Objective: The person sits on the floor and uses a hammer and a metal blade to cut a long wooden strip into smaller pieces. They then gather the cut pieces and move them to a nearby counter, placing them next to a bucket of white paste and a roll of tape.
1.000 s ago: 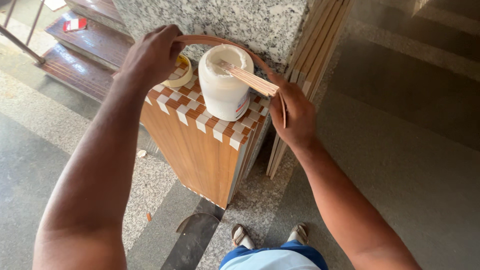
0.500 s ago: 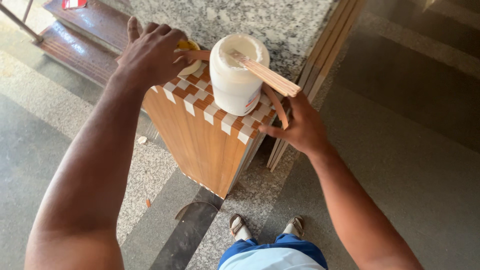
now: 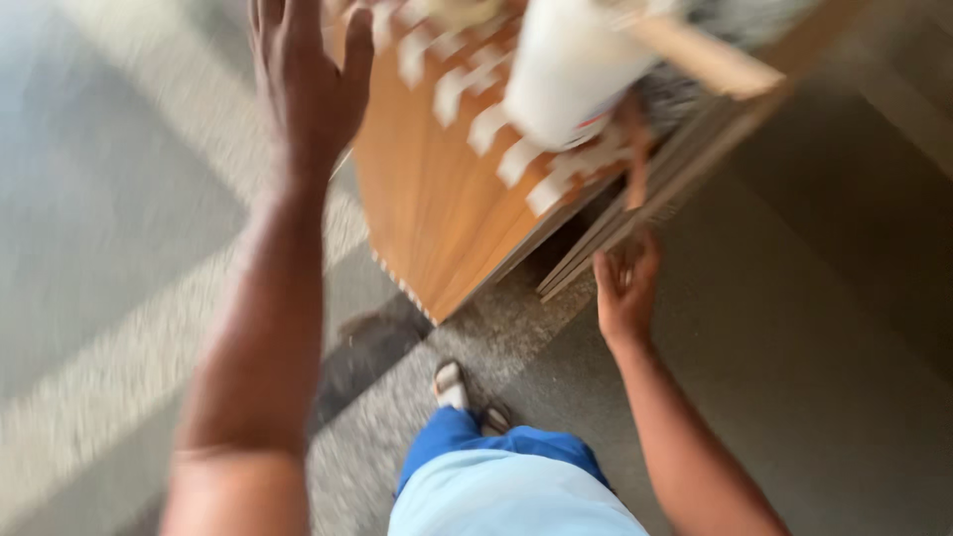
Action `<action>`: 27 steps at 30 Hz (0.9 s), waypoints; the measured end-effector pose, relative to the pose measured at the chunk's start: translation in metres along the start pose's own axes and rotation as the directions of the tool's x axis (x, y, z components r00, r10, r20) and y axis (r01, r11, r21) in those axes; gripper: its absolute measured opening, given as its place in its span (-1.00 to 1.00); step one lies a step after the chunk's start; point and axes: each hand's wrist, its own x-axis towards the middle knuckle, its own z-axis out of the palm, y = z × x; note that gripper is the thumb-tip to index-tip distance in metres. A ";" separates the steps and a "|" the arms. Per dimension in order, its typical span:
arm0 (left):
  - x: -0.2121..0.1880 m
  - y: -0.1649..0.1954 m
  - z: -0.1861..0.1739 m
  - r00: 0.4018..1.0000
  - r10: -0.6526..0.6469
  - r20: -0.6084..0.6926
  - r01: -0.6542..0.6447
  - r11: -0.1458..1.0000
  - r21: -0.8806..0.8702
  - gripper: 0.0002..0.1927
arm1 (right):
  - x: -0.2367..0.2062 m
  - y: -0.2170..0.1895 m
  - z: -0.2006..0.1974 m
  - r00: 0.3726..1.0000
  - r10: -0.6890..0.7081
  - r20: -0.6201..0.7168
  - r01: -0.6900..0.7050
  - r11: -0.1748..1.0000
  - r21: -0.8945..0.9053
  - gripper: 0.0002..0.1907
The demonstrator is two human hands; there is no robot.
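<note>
Motion blur smears the whole head view, so fine detail is uncertain. Left hand (image 3: 310, 84) is raised with fingers spread wide and holds nothing; it hangs just beside the upper left corner of the wooden panel stack (image 3: 452, 189), apart from it as far as the blur lets one judge. Right hand (image 3: 623, 288) is lower, fingers loosely open and empty, near the bottom ends of the thin wood strips (image 3: 635, 223) that lean against the stack. On top of the stack, whose edge shows a pattern of pale and brown squares, stands a white plastic jar (image 3: 566, 65), with a flat wooden stick (image 3: 710, 60) lying across its mouth. The jar looks stiff and smooth, probably somewhat slippery, and likely top-heavy if full; a grip around its middle would suit it best. The strips seem light and springy, easiest taken near mid-length. Below, sandalled feet (image 3: 467, 397) stand on the stone floor (image 3: 814, 328).
</note>
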 end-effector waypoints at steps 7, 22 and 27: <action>-0.236 0.019 -0.030 0.806 -0.567 -0.169 0.574 0.819 -0.011 -0.87 | -0.130 0.076 0.050 0.857 0.113 0.503 -0.046 0.989 -0.144 -0.77; -0.696 0.089 0.043 0.346 -0.821 0.454 0.900 0.427 0.085 -0.68 | -0.227 0.308 0.391 0.426 0.281 0.860 0.218 0.890 -0.399 -0.74; -0.758 0.040 0.062 0.546 -0.705 0.453 0.681 0.688 0.250 -0.54 | -0.225 0.358 0.489 0.714 0.465 0.524 0.045 0.716 -0.697 -0.30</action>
